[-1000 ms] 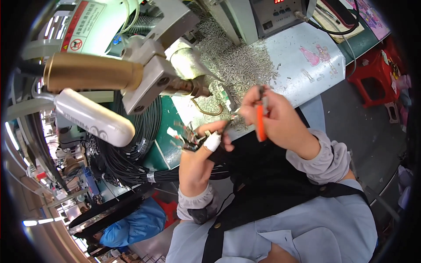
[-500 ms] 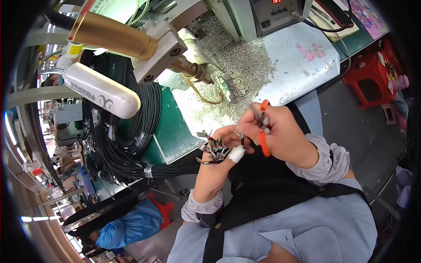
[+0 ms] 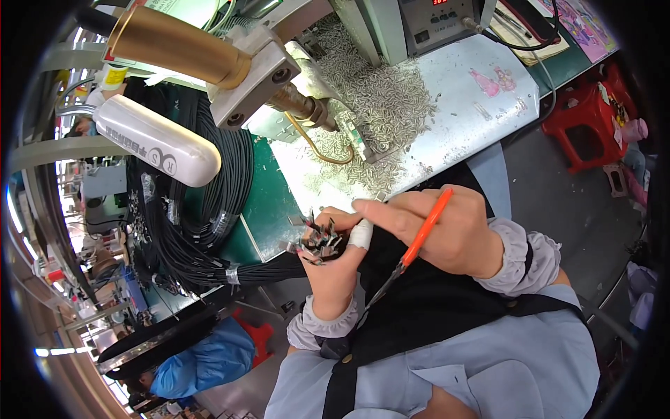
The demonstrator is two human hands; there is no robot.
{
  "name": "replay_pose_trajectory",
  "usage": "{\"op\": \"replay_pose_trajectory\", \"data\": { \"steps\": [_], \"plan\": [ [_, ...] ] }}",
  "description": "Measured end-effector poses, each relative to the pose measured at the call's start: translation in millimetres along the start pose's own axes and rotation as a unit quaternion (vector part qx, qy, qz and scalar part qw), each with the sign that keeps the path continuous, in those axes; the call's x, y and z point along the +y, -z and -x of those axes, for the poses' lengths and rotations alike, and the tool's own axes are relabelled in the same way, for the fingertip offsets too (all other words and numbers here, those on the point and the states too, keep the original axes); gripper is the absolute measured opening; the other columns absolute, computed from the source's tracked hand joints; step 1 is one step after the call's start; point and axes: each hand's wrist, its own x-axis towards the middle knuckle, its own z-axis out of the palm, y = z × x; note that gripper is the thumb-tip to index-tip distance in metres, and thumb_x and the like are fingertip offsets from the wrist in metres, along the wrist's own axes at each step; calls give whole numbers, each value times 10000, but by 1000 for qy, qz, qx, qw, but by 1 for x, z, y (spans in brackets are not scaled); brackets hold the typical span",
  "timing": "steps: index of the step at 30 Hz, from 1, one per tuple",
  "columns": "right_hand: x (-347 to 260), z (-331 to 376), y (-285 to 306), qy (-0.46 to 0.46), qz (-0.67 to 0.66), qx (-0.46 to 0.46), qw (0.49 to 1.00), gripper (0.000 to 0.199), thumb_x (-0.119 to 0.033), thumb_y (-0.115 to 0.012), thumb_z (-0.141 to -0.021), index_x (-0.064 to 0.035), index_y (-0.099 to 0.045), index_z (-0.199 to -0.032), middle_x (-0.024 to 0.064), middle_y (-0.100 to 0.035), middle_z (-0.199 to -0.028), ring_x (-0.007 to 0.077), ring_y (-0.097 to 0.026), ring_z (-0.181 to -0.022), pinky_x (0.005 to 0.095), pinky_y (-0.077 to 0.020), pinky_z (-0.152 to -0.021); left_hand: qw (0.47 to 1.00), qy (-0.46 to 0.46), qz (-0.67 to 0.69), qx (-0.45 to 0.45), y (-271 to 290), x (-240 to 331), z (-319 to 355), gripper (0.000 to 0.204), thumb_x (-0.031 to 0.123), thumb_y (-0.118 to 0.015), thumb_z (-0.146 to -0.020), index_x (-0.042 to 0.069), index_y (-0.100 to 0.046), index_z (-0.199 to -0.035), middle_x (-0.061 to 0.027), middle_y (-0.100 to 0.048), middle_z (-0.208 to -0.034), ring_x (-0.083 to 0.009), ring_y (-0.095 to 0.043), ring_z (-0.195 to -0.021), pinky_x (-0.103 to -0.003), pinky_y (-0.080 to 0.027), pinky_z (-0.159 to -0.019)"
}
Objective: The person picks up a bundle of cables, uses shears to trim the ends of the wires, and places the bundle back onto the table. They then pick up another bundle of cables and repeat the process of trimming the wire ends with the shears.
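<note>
My left hand (image 3: 337,268) is closed around a bunch of short wire ends with small metal connectors (image 3: 319,241), which fan out on its left side. White tape (image 3: 361,234) wraps the left thumb. My right hand (image 3: 450,234) holds a slim tool with an orange handle (image 3: 427,227) against the palm. Its thin dark metal end points down and left across my black apron (image 3: 447,304). The right thumb and index finger reach to the left thumb, where a small shiny piece (image 3: 379,198) shows at the fingertips; its kind is unclear.
Many small metal pieces (image 3: 391,105) lie heaped on the pale work plate (image 3: 464,115) beneath the bench machine (image 3: 244,91). Coiled black cables (image 3: 237,160) cover the green table at left. A red stool (image 3: 583,133) stands on the right; a person in blue (image 3: 206,359) sits at lower left.
The orange-handled tool has turned in my right hand, its metal end now pointing down-left. My left hand and the wire bunch have shifted slightly left. The right fingers have straightened toward the left thumb.
</note>
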Motion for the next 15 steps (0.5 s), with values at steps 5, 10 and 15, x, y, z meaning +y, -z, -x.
{"op": "replay_pose_trajectory", "data": {
  "steps": [5,10,15],
  "plan": [
    [8,5,-22,9,-50,122,991,229,-31,-641,-688,-57,-611,-914,50,-574,-662,168,-553,-515,210,-422,-450,986,-111,-121,16,-8,1,-1,141,-100,-589,-693,-28,-556,-810,-34,-516,-746,-85,-474,-668,-200,-377,-618],
    [6,4,-26,-263,-401,21,877,199,-9,-637,-697,-31,-593,-889,51,-573,-653,160,-542,-494,194,-413,-456,997,12,14,71,-16,6,1,148,-89,-595,-692,-30,-578,-826,-30,-537,-782,-71,-476,-689,-184,-372,-638],
    [5,3,-25,-134,-236,56,961,100,5,-586,-767,-1,-549,-860,37,-570,-649,112,-539,-516,198,-416,-468,997,-31,-47,59,-15,-3,-1,201,-82,-603,-688,-22,-577,-878,-22,-541,-783,-70,-483,-682,-185,-377,-629]
  ]
}}
